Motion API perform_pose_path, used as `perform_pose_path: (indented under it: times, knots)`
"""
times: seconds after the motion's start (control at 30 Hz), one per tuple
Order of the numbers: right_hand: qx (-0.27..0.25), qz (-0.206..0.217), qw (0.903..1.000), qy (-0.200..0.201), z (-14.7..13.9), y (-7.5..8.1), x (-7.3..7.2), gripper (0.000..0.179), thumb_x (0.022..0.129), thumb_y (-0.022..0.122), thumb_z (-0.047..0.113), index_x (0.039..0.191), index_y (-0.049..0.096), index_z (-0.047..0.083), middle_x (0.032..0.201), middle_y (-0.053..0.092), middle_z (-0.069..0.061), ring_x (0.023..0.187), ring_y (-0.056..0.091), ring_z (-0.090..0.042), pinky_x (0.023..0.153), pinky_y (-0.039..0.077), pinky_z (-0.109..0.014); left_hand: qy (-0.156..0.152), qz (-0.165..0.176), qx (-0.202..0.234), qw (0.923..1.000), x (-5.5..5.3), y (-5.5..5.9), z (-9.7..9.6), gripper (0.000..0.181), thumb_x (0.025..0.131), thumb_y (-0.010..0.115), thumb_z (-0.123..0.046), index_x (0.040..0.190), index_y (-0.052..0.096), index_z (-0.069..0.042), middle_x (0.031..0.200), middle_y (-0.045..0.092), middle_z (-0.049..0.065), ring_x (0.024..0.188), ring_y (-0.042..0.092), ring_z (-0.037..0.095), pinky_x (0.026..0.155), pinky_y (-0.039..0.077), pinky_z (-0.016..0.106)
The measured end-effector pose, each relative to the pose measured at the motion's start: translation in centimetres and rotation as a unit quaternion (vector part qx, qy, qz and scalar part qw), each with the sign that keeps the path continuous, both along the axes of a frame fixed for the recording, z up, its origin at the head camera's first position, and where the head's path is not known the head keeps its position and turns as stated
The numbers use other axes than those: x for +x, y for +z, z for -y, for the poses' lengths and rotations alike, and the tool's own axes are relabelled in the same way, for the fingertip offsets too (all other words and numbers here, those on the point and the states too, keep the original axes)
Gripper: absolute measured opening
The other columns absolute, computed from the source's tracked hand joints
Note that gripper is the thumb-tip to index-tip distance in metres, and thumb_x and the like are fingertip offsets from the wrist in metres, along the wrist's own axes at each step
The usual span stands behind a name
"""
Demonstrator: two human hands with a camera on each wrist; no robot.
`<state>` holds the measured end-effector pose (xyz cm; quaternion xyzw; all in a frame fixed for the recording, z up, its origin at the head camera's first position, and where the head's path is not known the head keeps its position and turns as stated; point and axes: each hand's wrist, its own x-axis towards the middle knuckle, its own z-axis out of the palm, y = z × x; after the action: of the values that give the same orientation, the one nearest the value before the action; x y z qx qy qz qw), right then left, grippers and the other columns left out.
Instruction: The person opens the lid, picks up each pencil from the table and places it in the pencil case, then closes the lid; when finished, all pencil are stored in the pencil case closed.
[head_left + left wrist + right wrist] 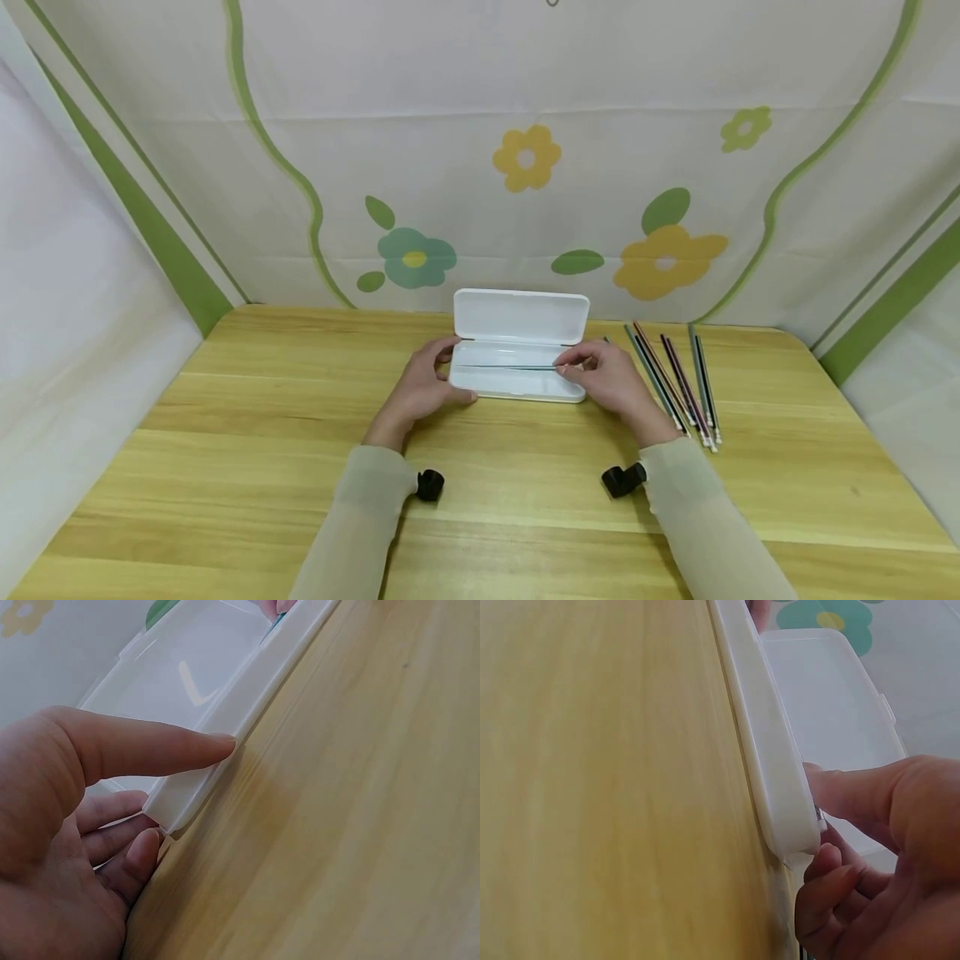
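Note:
A white pencil case (525,385) lies on the table with its lid (521,317) raised at the back. My left hand (423,385) holds the case's left end, thumb along the front wall and fingers around the corner, as the left wrist view also shows. Over the right end, my right hand (606,379) pinches a thin teal pencil (510,367) near its end, between thumb and fingers. The pencil lies lengthwise within the case's opening. In the right wrist view the case wall (776,772) hides most of the pencil; a small white tip (823,824) shows under the thumb.
Several pencils (684,379) with white ends lie in a loose spread on the wooden table (247,433), right of the case and partly behind my right hand. A flowered cloth (450,167) hangs along the table's back edge, with cloth walls on both sides.

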<state>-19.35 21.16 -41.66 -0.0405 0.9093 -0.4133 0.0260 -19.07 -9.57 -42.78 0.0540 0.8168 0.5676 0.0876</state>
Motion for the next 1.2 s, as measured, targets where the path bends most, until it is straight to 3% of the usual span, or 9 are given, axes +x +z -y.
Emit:
perform_pose_path:
  times: [0.43, 0.73, 1.2]
  knots:
    - [0.041, -0.024, 0.9987, 0.021, -0.08, -0.01, 0.11, 0.010, 0.100, 0.075, 0.015, 0.103, 0.085, 0.015, 0.118, 0.073, -0.011, 0.090, 0.057, -0.023, 0.078, 0.045, -0.034, 0.000, -0.001, -0.004, 1.0000, 0.12, -0.09, 0.01, 0.096, 0.075, 0.092, 0.000, 0.160, 0.048, -0.009, 0.157, 0.053, 0.015, 0.133, 0.053, 0.033, 0.110, 0.050, 0.049]
    - [0.065, -0.039, 0.9966, 0.030, 0.02, 0.06, 0.33, 0.010, 0.100, 0.076, 0.018, 0.099, 0.085, 0.013, 0.109, 0.071, -0.008, 0.085, 0.055, -0.020, 0.077, 0.044, -0.033, -0.004, -0.005, -0.006, 1.0000, 0.08, -0.19, 0.00, 0.095, 0.076, 0.091, -0.001, 0.160, 0.048, -0.009, 0.156, 0.053, 0.015, 0.129, 0.056, 0.032, 0.105, 0.053, 0.043]
    - [0.062, -0.044, 0.9966, 0.032, -0.02, -0.05, 0.26, 0.013, 0.100, 0.077, 0.024, 0.102, 0.084, 0.013, 0.112, 0.072, -0.008, 0.086, 0.056, -0.020, 0.077, 0.045, -0.033, 0.000, -0.005, -0.003, 1.0000, 0.02, -0.31, -0.06, 0.096, 0.074, 0.092, 0.001, 0.159, 0.049, -0.009, 0.157, 0.053, 0.013, 0.130, 0.055, 0.032, 0.108, 0.051, 0.046]
